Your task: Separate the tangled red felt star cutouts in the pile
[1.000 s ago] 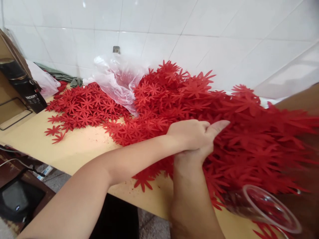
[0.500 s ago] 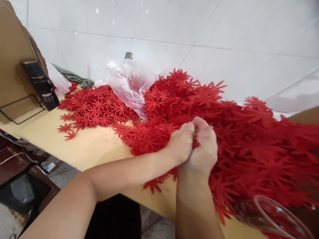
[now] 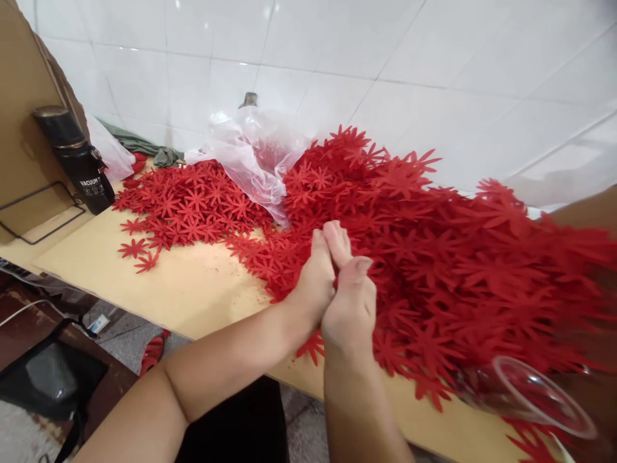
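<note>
At the far left a black cylindrical vacuum flask (image 3: 77, 161) stands upright against a brown cardboard sheet (image 3: 22, 116), next to a thin black wire frame (image 3: 38, 212); beside the flask a flat spread of red flower-shaped felt cut-outs (image 3: 187, 202) lies on the pale yellow worktop (image 3: 193, 289), with two single cut-outs apart from it near the front edge; behind this spread sits a crumpled clear plastic bag (image 3: 255, 157), touching the white tiled wall (image 3: 385, 58).

Right of the bag rises a much larger heap of the same red flower cut-outs (image 3: 457, 257), reaching to the right edge of the view; the two hands meet at the near left border of this heap, just above it. The left hand (image 3: 313, 283) comes in from the lower left with its fingers (image 3: 319, 247) extended and close together, pressed against the right hand; the right hand (image 3: 351, 305) rises from below, its fingers (image 3: 337, 241) straight and held together, its thumb laid across the front; the palms lie flat on each other, so whether a cut-out is caught between them I cannot tell; red cut-outs lie directly beneath both wrists.

At the lower right a clear plastic cup (image 3: 530, 399) lies tilted on its side on the worktop, its mouth towards the camera, its far end among the red cut-outs.
</note>
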{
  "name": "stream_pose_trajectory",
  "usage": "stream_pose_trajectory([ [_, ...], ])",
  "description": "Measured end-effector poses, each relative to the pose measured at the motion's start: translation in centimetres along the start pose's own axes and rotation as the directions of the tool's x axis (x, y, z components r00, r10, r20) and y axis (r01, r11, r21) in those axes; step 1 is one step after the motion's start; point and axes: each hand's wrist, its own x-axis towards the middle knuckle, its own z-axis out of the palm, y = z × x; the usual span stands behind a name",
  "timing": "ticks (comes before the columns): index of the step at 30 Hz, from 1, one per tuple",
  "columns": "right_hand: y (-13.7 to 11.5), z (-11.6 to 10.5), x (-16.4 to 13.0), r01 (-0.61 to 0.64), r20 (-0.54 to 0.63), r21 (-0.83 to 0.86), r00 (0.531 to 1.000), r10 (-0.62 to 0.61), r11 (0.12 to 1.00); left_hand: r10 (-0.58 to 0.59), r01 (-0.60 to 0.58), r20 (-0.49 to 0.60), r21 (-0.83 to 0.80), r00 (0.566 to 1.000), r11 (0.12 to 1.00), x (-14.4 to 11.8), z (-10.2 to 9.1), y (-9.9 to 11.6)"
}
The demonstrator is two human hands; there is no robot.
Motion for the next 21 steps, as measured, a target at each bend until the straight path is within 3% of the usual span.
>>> stream_pose_trajectory([
  [2, 0.5, 0.2, 1.5, -0.093, 0.035, -0.007, 0.995, 0.093, 0.996, -0.067, 0.068, 0.011, -0.185, 0.998, 0.98, -1.0, -0.3, -0.1],
  [5, 1.0, 0.3, 3.1, -0.267, -0.01, -0.038, 0.964, 0.267, 0.963, -0.092, 0.093, 0.015, -0.254, 0.996, 0.963, -1.6, -0.7, -0.3],
  [7, 0.9, 0.6, 2.6, -0.255, -0.034, -0.054, 0.967, 0.254, 0.965, -0.111, 0.119, 0.043, -0.325, 0.993, 0.938, -1.1, -1.2, -0.6],
  [9, 0.8, 1.1, 1.2, -0.157, 0.04, -0.051, 0.987, 0.159, 0.986, -0.146, 0.154, 0.05, -0.413, 0.988, 0.898, -0.2, -1.8, -1.0],
  [11, 0.8, 1.6, -0.2, -0.146, 0.119, -0.013, 0.982, 0.147, 0.989, -0.2, 0.185, 0.019, -0.465, 0.98, 0.866, 0.3, -2.2, -1.5],
  [14, 1.6, 1.7, 0.0, -0.267, 0.127, 0.058, 0.958, 0.258, 0.962, -0.227, 0.2, -0.011, -0.431, 0.974, 0.88, -0.2, -1.9, -1.8],
  [18, 2.2, 1.2, 2.6, -0.423, 0.026, 0.121, 0.906, 0.423, 0.898, -0.111, 0.106, 0.004, -0.35, 0.994, 0.931, -1.6, -1.1, -1.0],
  [21, 1.5, 1.4, 2.1, -0.372, 0.012, 0.095, 0.928, 0.372, 0.923, -0.105, 0.114, 0.046, -0.364, 0.993, 0.924, -0.8, -1.5, -0.5],
])
